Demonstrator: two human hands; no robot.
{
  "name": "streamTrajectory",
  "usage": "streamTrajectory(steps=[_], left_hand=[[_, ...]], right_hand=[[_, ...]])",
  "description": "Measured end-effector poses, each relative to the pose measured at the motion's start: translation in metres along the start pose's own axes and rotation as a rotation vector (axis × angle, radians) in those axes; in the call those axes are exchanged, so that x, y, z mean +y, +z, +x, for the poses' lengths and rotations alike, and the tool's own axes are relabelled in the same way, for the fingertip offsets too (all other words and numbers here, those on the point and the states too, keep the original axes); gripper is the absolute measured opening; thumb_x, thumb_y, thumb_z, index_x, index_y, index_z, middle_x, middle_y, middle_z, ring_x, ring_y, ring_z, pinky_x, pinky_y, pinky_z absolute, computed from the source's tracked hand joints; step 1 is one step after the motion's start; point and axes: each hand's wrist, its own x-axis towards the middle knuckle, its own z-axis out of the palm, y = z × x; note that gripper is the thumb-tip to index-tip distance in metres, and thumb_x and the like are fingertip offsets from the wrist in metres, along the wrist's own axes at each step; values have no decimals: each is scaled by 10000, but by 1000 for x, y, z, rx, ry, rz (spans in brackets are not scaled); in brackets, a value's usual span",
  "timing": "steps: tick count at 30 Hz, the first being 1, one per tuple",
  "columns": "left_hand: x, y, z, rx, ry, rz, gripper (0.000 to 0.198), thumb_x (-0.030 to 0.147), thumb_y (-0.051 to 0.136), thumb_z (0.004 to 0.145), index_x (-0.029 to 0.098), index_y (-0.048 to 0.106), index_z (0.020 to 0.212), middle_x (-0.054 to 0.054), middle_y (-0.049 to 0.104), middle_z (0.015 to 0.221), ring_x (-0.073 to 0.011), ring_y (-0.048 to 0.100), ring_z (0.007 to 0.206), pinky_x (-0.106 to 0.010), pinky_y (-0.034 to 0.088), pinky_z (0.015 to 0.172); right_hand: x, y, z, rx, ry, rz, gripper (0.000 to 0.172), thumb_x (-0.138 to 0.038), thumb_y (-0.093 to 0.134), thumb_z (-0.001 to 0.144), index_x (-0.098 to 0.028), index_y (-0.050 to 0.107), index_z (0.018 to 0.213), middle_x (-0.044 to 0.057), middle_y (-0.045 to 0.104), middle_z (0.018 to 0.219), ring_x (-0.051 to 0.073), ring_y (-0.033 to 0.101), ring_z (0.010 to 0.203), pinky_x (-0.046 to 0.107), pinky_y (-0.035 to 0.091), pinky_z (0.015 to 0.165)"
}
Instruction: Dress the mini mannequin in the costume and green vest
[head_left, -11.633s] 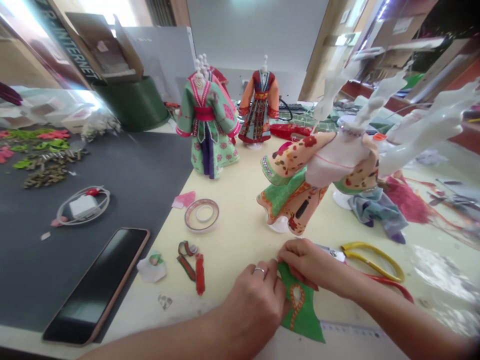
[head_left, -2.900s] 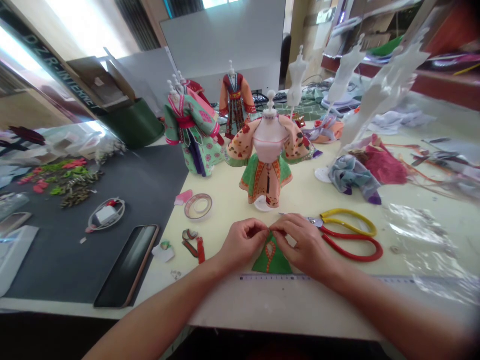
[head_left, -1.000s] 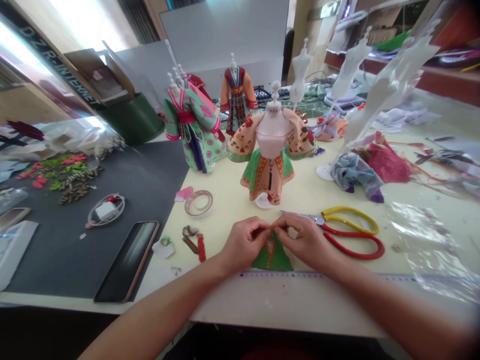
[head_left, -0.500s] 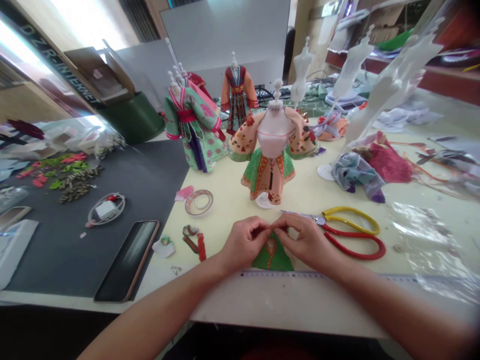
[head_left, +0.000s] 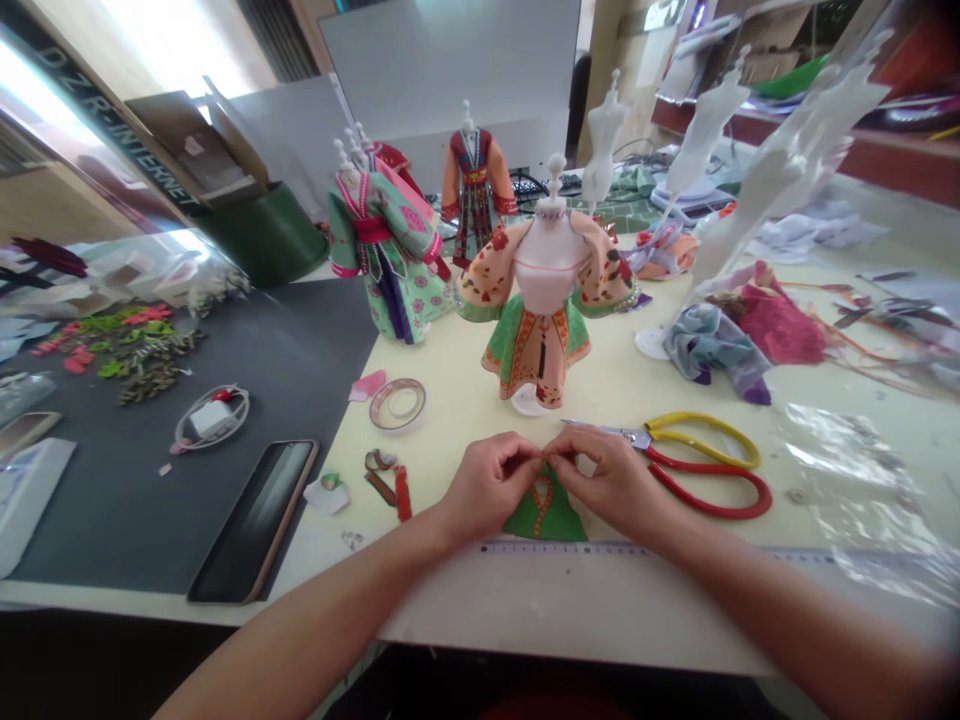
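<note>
A small green cloth piece (head_left: 564,516) with an orange patterned trim loop lies on the table, its upper edge pinched between both hands. My left hand (head_left: 495,480) is closed on the top left of the cloth, thumb against fingers. From the other side my right hand (head_left: 600,475) pinches it too, the fingertips of both hands nearly meeting. Just behind them stands a small mannequin in a peach and green dress (head_left: 544,290). Scissors (head_left: 701,465) with yellow and red handles lie beside my right hand, blades partly behind it. A ruler (head_left: 615,549) runs along below the cloth.
To the left are a roll of tape (head_left: 397,405), ribbon scraps (head_left: 403,492), a phone (head_left: 255,520) and a coiled cable (head_left: 214,418). Other dressed mannequins (head_left: 382,250) stand behind. On the right are bare mannequins (head_left: 705,130), crumpled fabric (head_left: 716,350) and a clear plastic bag (head_left: 862,480).
Almost nothing differs. Both hands keep their pinch on the green cloth in the same place; the view has shifted very slightly.
</note>
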Motion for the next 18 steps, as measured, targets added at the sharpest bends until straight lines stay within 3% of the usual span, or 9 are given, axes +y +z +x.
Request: streamTrajectory(steps=[18], left_hand=[[1, -2, 5, -34, -149, -183, 120, 234, 560, 791, 130, 609, 756, -22, 608, 712, -127, 545, 669, -236, 455, 630]], right_hand=[[-1, 0, 0, -32, 164, 97, 101, -149, 482, 740, -193, 549, 680, -8, 583, 649, 140, 528, 613, 265, 415, 592]])
